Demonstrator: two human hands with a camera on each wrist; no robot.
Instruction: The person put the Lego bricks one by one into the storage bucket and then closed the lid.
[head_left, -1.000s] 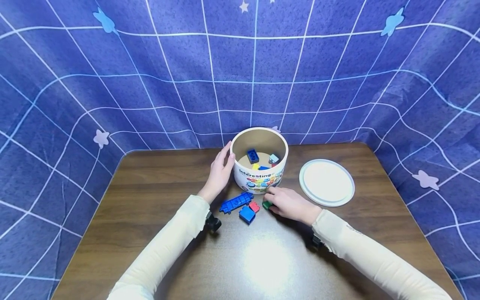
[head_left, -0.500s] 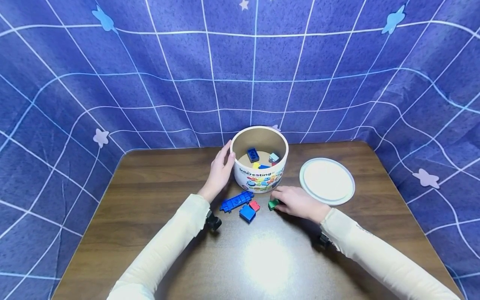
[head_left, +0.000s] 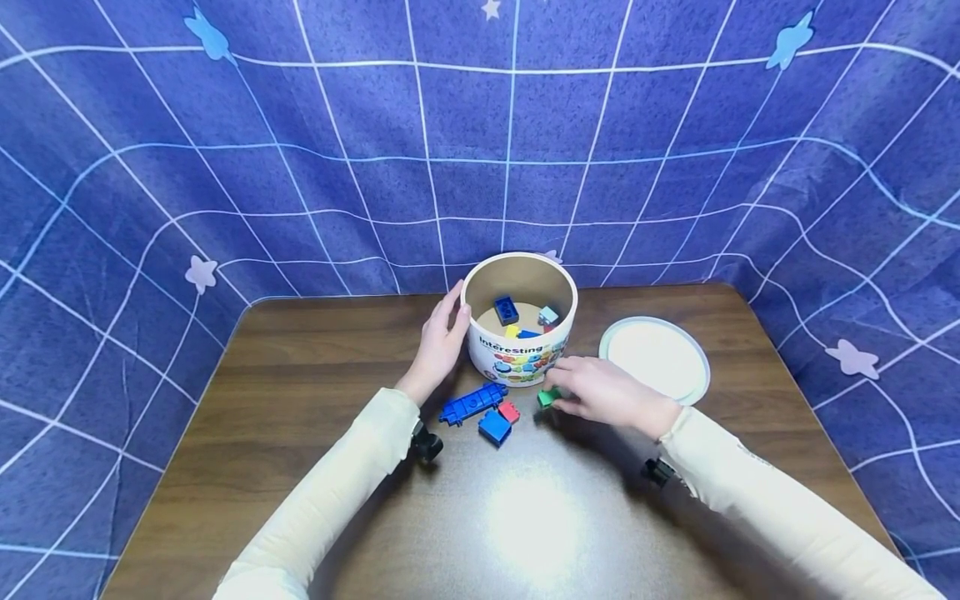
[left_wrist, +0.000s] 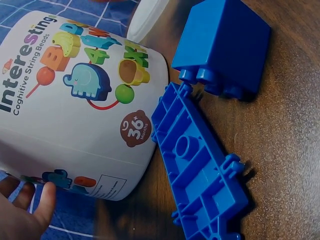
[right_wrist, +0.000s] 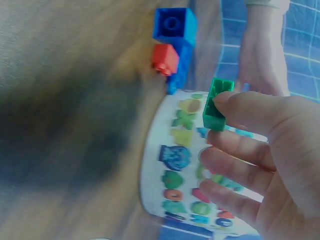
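Note:
My left hand (head_left: 437, 348) rests with fairly straight fingers against the left side of a white printed bucket (head_left: 483, 360). In the left wrist view its fingertips touch the bucket wall (left_wrist: 65, 135). My right hand (head_left: 603, 392) pinches a small green toy brick (head_left: 547, 397) just in front of the bucket. Seen from the right wrist, the thumb lies on the green brick (right_wrist: 214, 120), whose hollow side shows. A long blue toy base (head_left: 472, 404), a blue brick (head_left: 495, 427) and a small red brick (head_left: 509, 412) lie together on the table before the bucket.
Inside the bucket are a dark blue brick (head_left: 506, 311), a pale blue piece (head_left: 547, 316) and other coloured pieces. A round white lid (head_left: 671, 358) lies right of the bucket, partly behind my right hand. A blue curtain (head_left: 480, 167) hangs behind the table.
My right hand has shifted right with the green brick and seems slightly raised from the table. The left hand stays against the bucket, and the other pieces have not moved.

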